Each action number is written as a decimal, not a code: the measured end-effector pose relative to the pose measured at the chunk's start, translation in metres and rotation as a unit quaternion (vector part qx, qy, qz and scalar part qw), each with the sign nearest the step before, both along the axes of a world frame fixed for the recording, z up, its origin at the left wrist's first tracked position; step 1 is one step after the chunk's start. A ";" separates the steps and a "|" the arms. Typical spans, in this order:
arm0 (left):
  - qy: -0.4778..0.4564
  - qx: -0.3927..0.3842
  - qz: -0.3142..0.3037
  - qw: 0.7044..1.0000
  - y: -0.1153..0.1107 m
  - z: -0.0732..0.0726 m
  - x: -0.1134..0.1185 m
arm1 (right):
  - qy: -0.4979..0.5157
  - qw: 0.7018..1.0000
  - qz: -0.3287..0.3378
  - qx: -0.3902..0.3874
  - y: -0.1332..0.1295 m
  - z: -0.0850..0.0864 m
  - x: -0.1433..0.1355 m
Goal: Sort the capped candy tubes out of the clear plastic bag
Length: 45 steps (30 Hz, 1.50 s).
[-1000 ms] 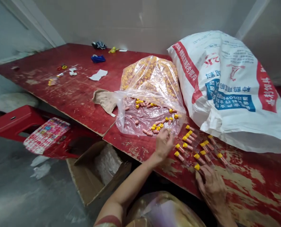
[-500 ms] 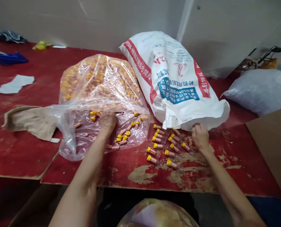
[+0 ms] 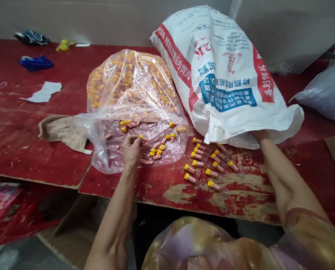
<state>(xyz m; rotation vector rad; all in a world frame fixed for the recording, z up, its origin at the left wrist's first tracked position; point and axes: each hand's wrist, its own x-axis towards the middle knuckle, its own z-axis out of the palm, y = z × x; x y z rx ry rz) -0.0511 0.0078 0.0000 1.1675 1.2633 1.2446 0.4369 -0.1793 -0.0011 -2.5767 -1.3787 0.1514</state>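
Observation:
Over the open end of a clear plastic bag (image 3: 100, 159), my left hand (image 3: 131, 148) pinches a small yellow-capped tube (image 3: 144, 138) of pink pellets. Many more such tubes fill the back of that bag, and several lie loose near its mouth. My right hand has gone inside the mouth of the white woven sack (image 3: 226, 75); only the wrist and forearm show, so its fingers are hidden. Between the two bags, several capped tubes (image 3: 211, 173) in clear sleeves lie on the red table (image 3: 156, 187).
Left of the clear bag lie a beige cloth (image 3: 62, 131), a white paper piece (image 3: 45, 92), a blue tape dispenser (image 3: 36, 63) and a yellow scrap (image 3: 64, 45). A pale full bag (image 3: 325, 90) is at the right. A wall runs behind the table.
My right hand has moved from the sack's edge into its mouth. My left hand has come up with a tube between its fingers. The camera view has shifted.

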 end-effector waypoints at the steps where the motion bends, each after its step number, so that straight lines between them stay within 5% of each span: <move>1: -0.053 -0.008 -0.005 0.999 -0.008 0.004 0.003 | -0.024 0.999 -0.025 -0.015 -0.004 0.006 -0.010; 6: -0.207 -0.061 -0.073 0.974 -0.065 0.026 0.028 | -0.075 0.996 -0.035 -0.029 -0.064 0.037 -0.087; 10: -0.260 -0.149 -0.154 0.941 -0.123 0.033 0.061 | 0.120 0.972 0.131 0.153 -0.111 0.043 -0.167; 14: -0.273 -0.201 -0.237 0.910 -0.172 0.031 0.087 | 0.147 0.927 0.280 0.203 -0.115 0.037 -0.223; 18: -0.243 -0.207 -0.269 0.909 -0.200 0.025 0.093 | 0.132 0.914 0.307 0.232 -0.102 0.033 -0.242; 24: -0.087 -0.043 -0.269 0.958 -0.220 0.027 0.087 | 0.127 0.896 0.320 0.282 -0.090 0.028 -0.259; 30: 0.047 0.095 -0.316 0.943 -0.231 0.027 0.076 | 0.038 0.902 0.312 0.296 -0.095 0.013 -0.279; 35: 0.096 0.175 -0.370 0.907 -0.219 0.022 0.063 | -0.045 0.913 0.283 0.289 -0.104 0.008 -0.304; 37: 0.121 0.208 -0.336 0.911 -0.201 0.020 0.057 | -0.105 0.912 0.275 0.284 -0.111 0.008 -0.311; 41: 0.218 0.214 -0.086 0.948 -0.120 0.014 0.037 | -0.171 0.909 0.264 0.274 -0.124 -0.004 -0.306; 45: 0.302 0.157 0.084 0.937 -0.017 0.013 0.002 | -0.193 0.916 0.241 0.255 -0.124 -0.025 -0.288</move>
